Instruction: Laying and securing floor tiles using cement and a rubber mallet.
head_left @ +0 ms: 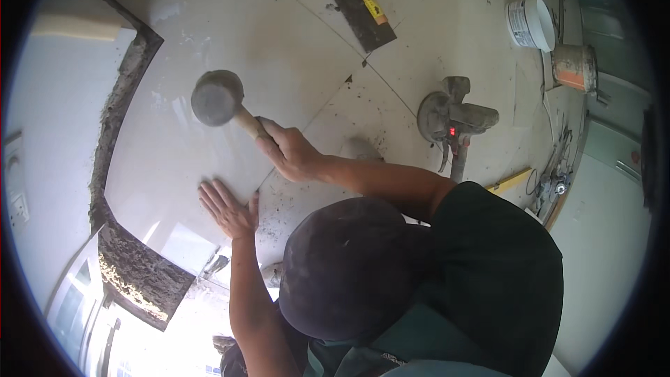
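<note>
My right hand [296, 155] grips the wooden handle of a mallet [217, 98], whose round grey head is over a large pale floor tile [164, 160]. The fingers wrap around the handle. My left hand [230, 213] lies flat on the same tile, fingers stretched out, below the mallet. I cannot tell whether the mallet head touches the tile.
Rough dark gaps [136, 265] edge the tile at left. A flat steel trowel [357, 9] lies at the top. A dusty power tool with a red display [453, 115] stands at right, with a white bucket [530, 24], an orange-banded bucket [575, 68] and a yellow bar [510, 181] beyond.
</note>
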Available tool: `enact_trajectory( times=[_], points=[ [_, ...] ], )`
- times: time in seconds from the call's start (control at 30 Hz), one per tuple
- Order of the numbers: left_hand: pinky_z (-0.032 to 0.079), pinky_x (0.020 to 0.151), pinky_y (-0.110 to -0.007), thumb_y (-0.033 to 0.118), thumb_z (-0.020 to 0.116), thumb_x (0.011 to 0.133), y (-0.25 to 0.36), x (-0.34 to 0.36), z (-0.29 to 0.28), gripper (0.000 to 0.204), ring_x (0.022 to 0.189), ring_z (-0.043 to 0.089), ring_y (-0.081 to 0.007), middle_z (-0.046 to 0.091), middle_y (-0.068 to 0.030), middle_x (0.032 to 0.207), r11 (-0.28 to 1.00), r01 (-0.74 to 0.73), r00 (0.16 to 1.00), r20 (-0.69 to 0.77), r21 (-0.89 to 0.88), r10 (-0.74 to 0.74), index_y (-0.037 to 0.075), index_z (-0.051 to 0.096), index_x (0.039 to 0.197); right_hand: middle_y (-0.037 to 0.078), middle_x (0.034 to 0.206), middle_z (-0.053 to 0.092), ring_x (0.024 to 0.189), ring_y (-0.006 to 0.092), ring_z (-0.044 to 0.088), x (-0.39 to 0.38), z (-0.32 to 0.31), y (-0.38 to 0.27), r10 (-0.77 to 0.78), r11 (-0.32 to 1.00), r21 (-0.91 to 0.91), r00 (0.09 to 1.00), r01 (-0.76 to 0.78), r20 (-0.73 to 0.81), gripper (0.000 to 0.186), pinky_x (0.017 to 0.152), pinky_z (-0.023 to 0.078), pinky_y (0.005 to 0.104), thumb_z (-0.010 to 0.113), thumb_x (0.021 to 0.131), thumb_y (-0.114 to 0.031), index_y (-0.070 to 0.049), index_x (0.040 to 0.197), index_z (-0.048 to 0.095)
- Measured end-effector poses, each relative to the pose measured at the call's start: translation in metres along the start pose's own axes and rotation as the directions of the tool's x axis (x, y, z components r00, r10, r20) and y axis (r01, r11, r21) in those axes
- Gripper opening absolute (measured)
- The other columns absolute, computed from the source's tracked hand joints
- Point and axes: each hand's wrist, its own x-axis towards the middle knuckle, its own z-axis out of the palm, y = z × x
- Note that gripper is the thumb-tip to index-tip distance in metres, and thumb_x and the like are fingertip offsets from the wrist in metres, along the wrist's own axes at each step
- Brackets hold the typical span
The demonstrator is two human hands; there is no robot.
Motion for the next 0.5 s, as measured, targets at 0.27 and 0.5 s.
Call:
enact_trajectory(
  times=[0.27, 0.5],
  points=[
    [0.009, 0.12, -0.057, 0.072, 0.046, 0.087, -0.005, -0.009, 0.003, 0.105, 0.146, 0.012, -0.0489, 0.016, -0.0337, 0.155, 1.0, -0.008, 1.0, 0.014, -0.002, 0.008, -0.006, 0.016, 0.152, 0.008, 0.063, 0.052, 0.055, 0.0151, 0.051, -0.014, -0.011, 0.014, -0.05, 0.999, -0.02, 0.999, 0.05, -0.003, 0.03, 0.055, 0.042, 0.0352, 0.047, 0.102, -0.023, 0.002, 0.118, 0.05],
    [0.007, 0.122, -0.052, 0.065, 0.063, 0.081, -0.005, -0.006, 0.005, 0.107, 0.149, 0.007, -0.042, 0.015, -0.0261, 0.159, 0.995, 0.094, 0.99, 0.111, -0.041, -0.089, -0.001, 0.02, 0.153, 0.017, 0.069, 0.061, 0.061, 0.0246, 0.059, -0.018, -0.005, 0.043, 0.012, 0.995, -0.095, 1.0, -0.011, 0.009, 0.032, 0.061, 0.048, 0.0412, 0.047, 0.102, -0.027, 0.003, 0.111, 0.056]
  ],
)
